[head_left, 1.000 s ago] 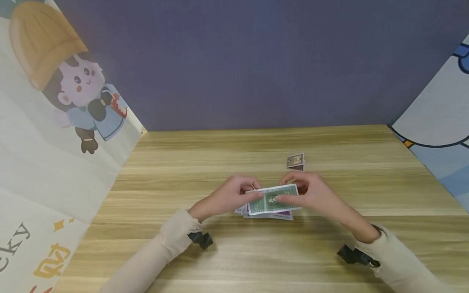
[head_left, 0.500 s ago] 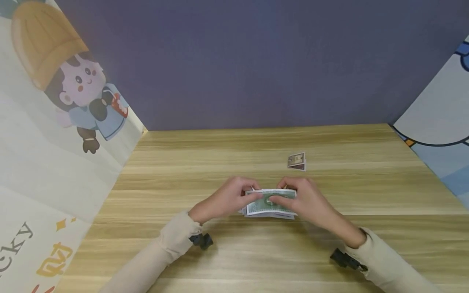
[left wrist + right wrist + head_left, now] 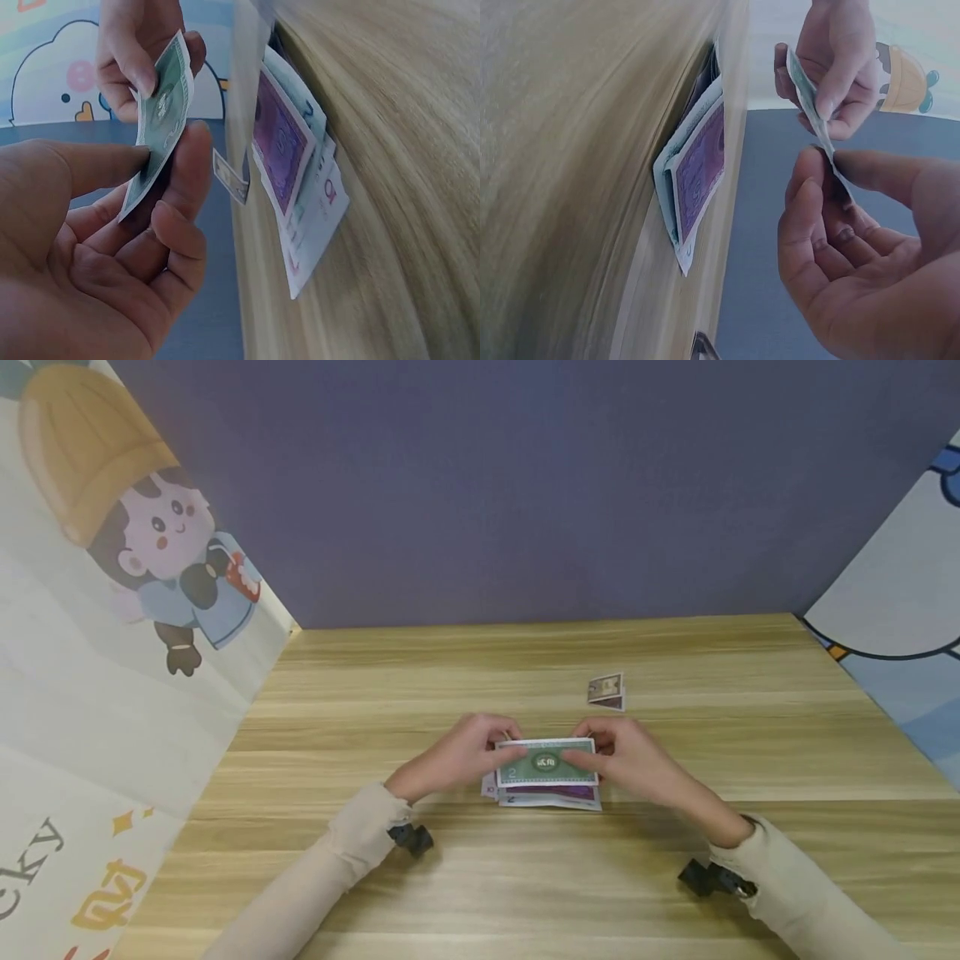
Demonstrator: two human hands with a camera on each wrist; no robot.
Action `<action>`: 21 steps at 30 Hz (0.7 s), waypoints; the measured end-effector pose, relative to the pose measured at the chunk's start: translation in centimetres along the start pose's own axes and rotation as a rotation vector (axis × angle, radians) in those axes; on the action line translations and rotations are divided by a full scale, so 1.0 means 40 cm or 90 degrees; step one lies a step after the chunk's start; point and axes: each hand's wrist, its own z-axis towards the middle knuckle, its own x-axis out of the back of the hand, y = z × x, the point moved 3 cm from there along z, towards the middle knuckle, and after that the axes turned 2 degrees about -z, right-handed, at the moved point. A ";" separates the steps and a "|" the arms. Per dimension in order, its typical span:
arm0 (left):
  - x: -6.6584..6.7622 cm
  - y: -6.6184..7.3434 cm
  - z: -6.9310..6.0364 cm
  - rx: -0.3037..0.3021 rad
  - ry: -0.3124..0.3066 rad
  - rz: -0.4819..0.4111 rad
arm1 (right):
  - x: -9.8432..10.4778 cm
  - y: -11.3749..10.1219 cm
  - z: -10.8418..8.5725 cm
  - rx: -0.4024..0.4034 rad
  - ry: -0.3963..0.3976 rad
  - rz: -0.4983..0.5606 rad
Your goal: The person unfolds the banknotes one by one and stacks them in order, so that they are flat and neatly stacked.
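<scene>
A green banknote marked with a 2 is held up between both hands. My left hand pinches its left end, thumb on the printed face and fingers behind. At the other end my right hand pinches it the same way. In the left wrist view the green banknote is slightly bowed and apart from the table. Below it lies a loose stack of banknotes, with a purple banknote on top and paler banknotes under it. The right wrist view shows the same purple banknote on the stack.
Farther back on the wooden table lies a small brown folded banknote. A dark blue-grey panel rises behind the table. Printed cloths with cartoon figures flank it at left and right.
The green banknote came down near the stack half a second ago and is now raised again, lying straighter and showing its face more fully. The purple banknote beneath is more exposed.
</scene>
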 end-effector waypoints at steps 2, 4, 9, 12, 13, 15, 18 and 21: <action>-0.001 -0.009 0.003 0.007 -0.001 -0.003 | 0.002 0.003 0.002 -0.003 -0.006 -0.001; -0.003 -0.016 0.006 0.011 -0.001 -0.009 | 0.003 0.008 0.003 0.001 -0.010 -0.006; -0.008 -0.026 0.008 0.024 -0.032 -0.030 | 0.005 0.020 0.007 0.000 -0.005 -0.031; -0.010 -0.031 0.007 0.037 -0.054 -0.031 | 0.004 0.027 0.012 -0.002 -0.001 -0.061; -0.011 -0.035 0.006 0.042 -0.058 -0.026 | 0.004 0.029 0.014 0.000 -0.002 -0.075; -0.014 -0.043 0.006 0.055 -0.062 -0.021 | 0.002 0.033 0.016 0.002 -0.008 -0.091; -0.022 -0.055 0.005 0.070 -0.063 -0.022 | -0.001 0.043 0.015 0.001 -0.020 -0.091; -0.037 -0.067 0.005 0.079 -0.065 -0.034 | -0.005 0.058 0.009 -0.013 -0.028 -0.073</action>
